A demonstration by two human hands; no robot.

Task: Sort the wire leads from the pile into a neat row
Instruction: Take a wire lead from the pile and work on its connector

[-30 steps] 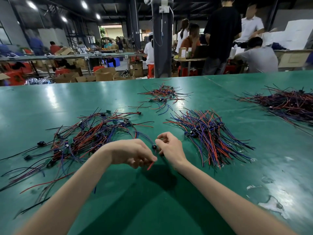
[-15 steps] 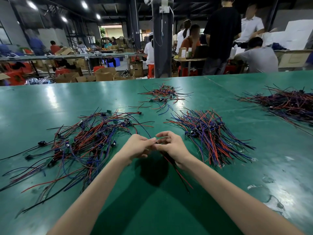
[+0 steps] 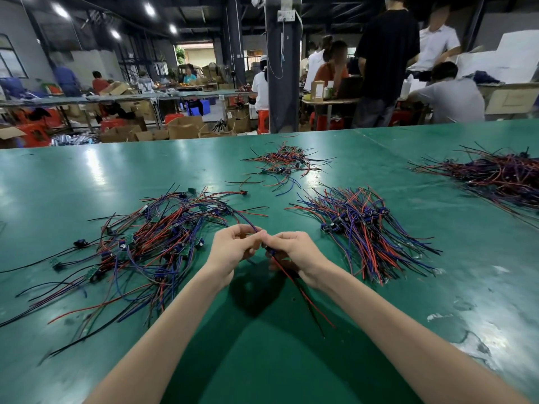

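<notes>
Trailing lengthwise toward the person, wire lead

Bare green tabletop lies open at lower centre and lower right. A tangled heap of red, blue and black wire leads blocks centre-left; a straighter bundle of like leads blocks centre-right.

left hand: fingers curled, pinching wire lead | right hand: fingers curled round same lead | hands: fingertips touching | forearms: bare, stretched forward, converging toward the hands
</notes>
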